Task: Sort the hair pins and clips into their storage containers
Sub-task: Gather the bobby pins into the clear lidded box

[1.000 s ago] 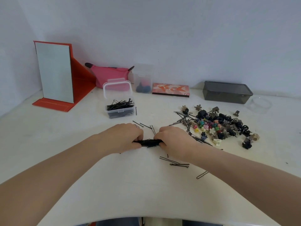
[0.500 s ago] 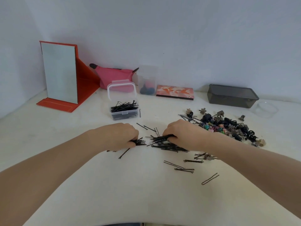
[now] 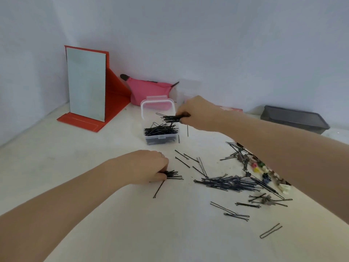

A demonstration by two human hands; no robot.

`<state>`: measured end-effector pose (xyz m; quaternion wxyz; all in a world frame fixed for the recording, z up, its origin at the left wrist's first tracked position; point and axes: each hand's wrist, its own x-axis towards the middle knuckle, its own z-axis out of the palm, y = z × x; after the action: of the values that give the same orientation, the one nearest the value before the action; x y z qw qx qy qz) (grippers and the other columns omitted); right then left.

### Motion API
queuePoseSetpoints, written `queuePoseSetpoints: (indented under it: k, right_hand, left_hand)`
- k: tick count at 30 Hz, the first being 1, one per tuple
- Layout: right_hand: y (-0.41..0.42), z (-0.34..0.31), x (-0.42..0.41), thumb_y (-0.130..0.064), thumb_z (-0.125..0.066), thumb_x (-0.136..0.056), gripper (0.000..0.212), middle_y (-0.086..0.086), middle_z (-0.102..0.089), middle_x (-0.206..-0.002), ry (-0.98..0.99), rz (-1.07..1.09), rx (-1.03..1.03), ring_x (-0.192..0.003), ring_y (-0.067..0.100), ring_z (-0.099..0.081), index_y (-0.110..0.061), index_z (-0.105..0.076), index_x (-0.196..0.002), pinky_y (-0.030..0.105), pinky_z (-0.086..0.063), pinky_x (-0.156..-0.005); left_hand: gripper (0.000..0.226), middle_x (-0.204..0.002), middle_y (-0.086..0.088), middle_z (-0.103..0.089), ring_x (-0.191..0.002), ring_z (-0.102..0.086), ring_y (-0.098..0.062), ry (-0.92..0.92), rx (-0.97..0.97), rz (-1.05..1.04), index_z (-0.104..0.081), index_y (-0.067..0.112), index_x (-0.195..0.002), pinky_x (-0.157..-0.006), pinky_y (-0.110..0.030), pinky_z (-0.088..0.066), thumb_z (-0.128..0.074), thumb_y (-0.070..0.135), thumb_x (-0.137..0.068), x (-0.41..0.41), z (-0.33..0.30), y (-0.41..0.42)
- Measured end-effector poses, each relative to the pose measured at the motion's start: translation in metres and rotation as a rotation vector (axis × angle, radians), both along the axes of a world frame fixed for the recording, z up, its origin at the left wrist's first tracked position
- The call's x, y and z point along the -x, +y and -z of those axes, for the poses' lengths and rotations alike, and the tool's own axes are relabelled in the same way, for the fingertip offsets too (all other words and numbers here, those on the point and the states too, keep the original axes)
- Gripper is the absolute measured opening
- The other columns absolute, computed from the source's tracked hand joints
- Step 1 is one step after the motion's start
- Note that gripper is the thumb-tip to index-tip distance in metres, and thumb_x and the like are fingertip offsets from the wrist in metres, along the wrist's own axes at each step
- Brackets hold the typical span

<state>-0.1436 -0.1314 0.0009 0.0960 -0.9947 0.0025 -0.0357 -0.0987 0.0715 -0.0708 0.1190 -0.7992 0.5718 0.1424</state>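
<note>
My right hand [image 3: 198,114] pinches a bundle of black hair pins [image 3: 170,118] in the air just above the open clear pin box [image 3: 160,137], which holds a heap of black pins. My left hand [image 3: 145,167] rests on the white table and grips a smaller bunch of pins [image 3: 172,174]. A loose pile of pins [image 3: 226,183] lies to the right of it, with single pins scattered around. Small coloured hair clips [image 3: 264,171] lie partly hidden under my right forearm.
A red-backed standing mirror [image 3: 86,86] stands at the back left, with a pink pouch [image 3: 149,89] behind the pin box. A dark grey tray [image 3: 294,118] sits at the back right near the wall. A tall clear container [image 3: 186,89] stands behind my right hand.
My right hand lifted a bundle of pins off the table and carried it back over the clear box. My left hand stayed on the table holding its bunch.
</note>
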Motion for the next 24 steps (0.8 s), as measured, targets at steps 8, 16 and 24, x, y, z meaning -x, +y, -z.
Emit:
queuePoseSetpoints:
  k: [8,16,24]
  right_hand:
    - [0.019,0.018,-0.057,-0.013,-0.059,-0.089,0.021,0.000,-0.070,-0.089,0.071,-0.028,0.034,-0.083,0.017,-0.058,-0.016,-0.076,-0.102,0.024,-0.040,-0.067]
    - [0.001,0.033,-0.047,-0.017,-0.059,-0.095,0.030,-0.002,-0.069,-0.119,-0.047,0.104,-0.284,-0.104,0.010,-0.061,-0.016,-0.068,-0.124,0.026,-0.045,-0.100]
    - [-0.015,0.040,-0.028,-0.020,-0.045,-0.098,0.032,-0.003,-0.070,-0.111,-0.125,0.338,-0.461,-0.101,0.017,-0.061,-0.023,-0.069,-0.120,0.024,-0.044,-0.087]
  left_hand:
    - [0.033,-0.112,-0.004,-0.053,-0.102,-0.057,-0.026,-0.149,-0.047,0.086,-0.050,0.010,-0.113,-0.087,-0.041,-0.048,-0.033,0.038,-0.104,-0.006,0.009,-0.002]
    - [0.030,-0.106,-0.006,-0.060,-0.092,-0.058,-0.024,-0.086,0.057,0.022,-0.056,0.010,-0.109,-0.081,-0.035,-0.046,-0.039,0.034,-0.103,-0.035,-0.026,-0.017]
    - [0.029,-0.082,-0.001,-0.055,-0.077,-0.054,-0.025,-0.227,0.317,-0.029,-0.058,0.011,-0.090,-0.065,-0.036,-0.043,-0.048,0.037,-0.100,-0.089,-0.061,-0.046]
